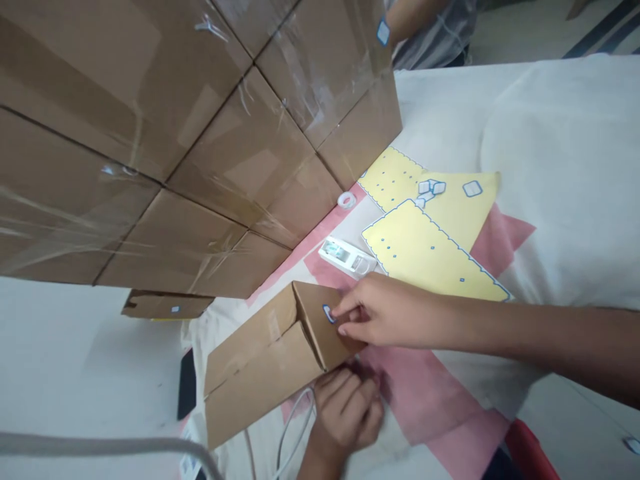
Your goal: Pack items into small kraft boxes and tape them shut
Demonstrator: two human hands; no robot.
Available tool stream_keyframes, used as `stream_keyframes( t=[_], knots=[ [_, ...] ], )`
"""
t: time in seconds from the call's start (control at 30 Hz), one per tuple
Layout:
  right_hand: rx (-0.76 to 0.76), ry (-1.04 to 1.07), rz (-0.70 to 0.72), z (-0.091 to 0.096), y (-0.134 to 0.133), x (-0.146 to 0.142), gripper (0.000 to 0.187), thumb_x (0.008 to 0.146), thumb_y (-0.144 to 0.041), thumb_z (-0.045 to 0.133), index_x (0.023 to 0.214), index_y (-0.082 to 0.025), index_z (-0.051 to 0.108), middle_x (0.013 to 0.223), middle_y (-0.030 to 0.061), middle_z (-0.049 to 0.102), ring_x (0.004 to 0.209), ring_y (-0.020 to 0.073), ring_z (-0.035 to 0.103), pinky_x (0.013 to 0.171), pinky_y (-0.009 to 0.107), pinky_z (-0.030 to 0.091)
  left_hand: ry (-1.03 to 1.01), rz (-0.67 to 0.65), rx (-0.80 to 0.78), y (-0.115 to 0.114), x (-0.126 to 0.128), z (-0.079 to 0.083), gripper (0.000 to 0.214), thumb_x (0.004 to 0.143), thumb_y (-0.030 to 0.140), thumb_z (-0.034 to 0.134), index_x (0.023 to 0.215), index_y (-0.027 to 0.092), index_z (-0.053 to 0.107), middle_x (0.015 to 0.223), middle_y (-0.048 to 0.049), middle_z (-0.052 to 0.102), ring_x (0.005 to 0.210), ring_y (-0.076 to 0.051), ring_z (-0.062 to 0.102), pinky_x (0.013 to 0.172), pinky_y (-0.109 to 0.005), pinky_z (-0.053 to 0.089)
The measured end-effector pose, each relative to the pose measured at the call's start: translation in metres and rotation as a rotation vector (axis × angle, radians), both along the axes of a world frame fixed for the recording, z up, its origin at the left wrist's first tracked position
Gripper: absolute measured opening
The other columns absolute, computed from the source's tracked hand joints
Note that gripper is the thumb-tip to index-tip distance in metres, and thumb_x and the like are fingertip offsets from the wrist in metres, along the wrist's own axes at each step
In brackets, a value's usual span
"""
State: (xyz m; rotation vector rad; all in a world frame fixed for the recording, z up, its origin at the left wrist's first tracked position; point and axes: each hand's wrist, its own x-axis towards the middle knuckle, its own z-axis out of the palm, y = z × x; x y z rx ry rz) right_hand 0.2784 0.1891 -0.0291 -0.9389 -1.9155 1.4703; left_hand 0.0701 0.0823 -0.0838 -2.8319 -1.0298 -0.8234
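A taped brown cardboard box (pixel 265 353) lies tilted on the cloth-covered table. My right hand (pixel 373 310) reaches in from the right, its index fingertip on the edge of a small blue-bordered white label (pixel 329 314) at the box's end face. The thumb sits just below, and the other fingers are curled. Against the lower edge of the same box, my left hand (pixel 347 410) is closed like a fist. Its fingertips are hidden, so what they hold, if anything, cannot be made out. A white handheld device with a small screen (pixel 347 257) lies just beyond my right hand.
Stacked cardboard boxes (pixel 225 133) fill the upper left. Yellow label sheets (pixel 430 250) and several loose labels (pixel 472 189) lie right of them, near a small white ring (pixel 347 200). Cables (pixel 295 433) run below the box. Another person's arm (pixel 413 20) shows behind the stack.
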Motion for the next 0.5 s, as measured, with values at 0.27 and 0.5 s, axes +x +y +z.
stream_keyframes(
  t=[0.27,0.5],
  knots=[
    [0.093,-0.103,-0.027,0.006,-0.015,0.0,0.024,0.082,-0.023,0.066,0.06,-0.018,0.07,0.052,-0.0002,0.059,0.048,0.0099,0.043,0.05,0.028,0.026,0.017,0.034,0.009,0.002,0.004,0.001,0.017,0.084,0.009,0.053,0.095,0.018,0.063,0.063,-0.0005,0.063,0.057,-0.015,0.058,0.056,-0.029,0.044],
    [0.052,0.045,-0.032,0.0,-0.002,-0.002,0.021,0.081,-0.019,0.064,0.093,-0.015,0.081,0.067,0.0007,0.068,0.058,0.0106,0.052,0.055,0.023,0.035,0.013,-0.02,0.008,0.003,0.009,0.002,0.015,0.085,0.006,0.054,0.094,0.016,0.062,0.063,0.0003,0.062,0.056,-0.014,0.055,0.057,-0.028,0.043]
  ],
)
